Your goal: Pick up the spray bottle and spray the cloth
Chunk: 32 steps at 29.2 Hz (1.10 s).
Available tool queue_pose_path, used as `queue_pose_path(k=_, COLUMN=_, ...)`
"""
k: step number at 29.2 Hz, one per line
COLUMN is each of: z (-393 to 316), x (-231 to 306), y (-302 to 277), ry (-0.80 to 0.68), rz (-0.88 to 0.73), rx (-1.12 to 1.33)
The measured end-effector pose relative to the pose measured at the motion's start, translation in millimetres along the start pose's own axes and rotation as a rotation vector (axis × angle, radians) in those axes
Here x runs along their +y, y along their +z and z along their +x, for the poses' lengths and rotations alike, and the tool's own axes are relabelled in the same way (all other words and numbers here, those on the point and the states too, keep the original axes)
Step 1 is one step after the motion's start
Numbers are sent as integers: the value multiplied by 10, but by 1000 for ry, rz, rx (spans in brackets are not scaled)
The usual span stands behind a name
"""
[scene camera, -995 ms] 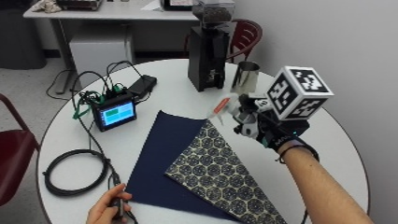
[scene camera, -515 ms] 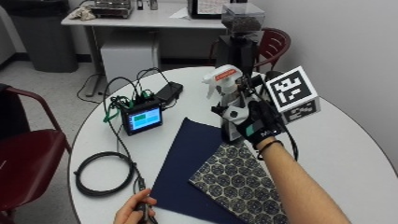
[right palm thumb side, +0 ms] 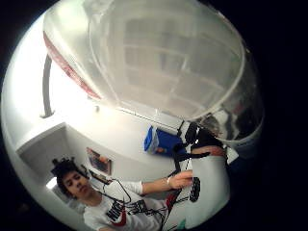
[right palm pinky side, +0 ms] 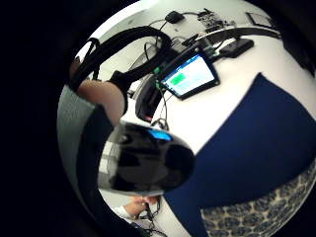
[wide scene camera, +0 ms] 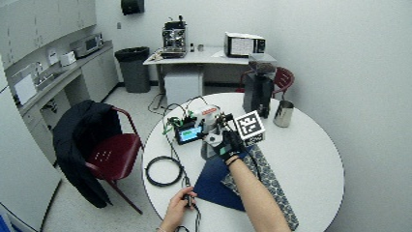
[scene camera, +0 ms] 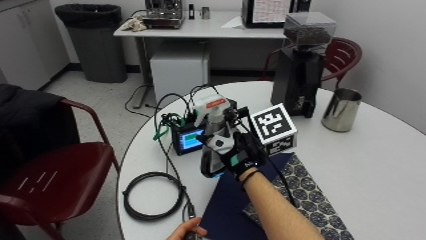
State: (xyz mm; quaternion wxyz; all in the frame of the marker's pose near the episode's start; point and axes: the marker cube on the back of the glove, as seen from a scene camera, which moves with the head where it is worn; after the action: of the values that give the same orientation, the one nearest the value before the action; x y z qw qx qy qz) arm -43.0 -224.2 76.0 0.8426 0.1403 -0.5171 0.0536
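In the outside view my gloved right hand (scene camera: 234,150) grips the clear spray bottle (scene camera: 212,162) around its body, upright, with the white and red spray head (scene camera: 214,106) above my fingers. I hold it over the far corner of the dark blue cloth (scene camera: 229,212), just beside the small screen device (scene camera: 189,140). A patterned cloth (scene camera: 303,192) lies over the blue one on its right. The clear bottle (right palm thumb side: 168,62) fills the thumb side palm view. The little finger side palm view looks down on the blue cloth (right palm pinky side: 252,148).
A coiled black cable (scene camera: 153,196) lies at the table's left edge, and a bare left hand (scene camera: 186,233) rests near the front. A coffee grinder (scene camera: 299,75) and a metal cup (scene camera: 340,110) stand at the back right. A red chair (scene camera: 60,175) is left of the table.
My hand has carried the bottle from over the patterned cloth toward the screen device and stood it more upright. The outside camera has also shifted.
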Motion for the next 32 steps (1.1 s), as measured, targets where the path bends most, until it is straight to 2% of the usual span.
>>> queue_pose_path(k=11, z=329, x=34, y=169, ry=-13, rz=-38, rx=58)
queue_pose_path(k=24, z=290, x=59, y=155, ry=-26, rz=-76, rx=58)
queue_pose_path(k=32, z=248, x=288, y=-225, ry=-27, rz=-65, rx=99)
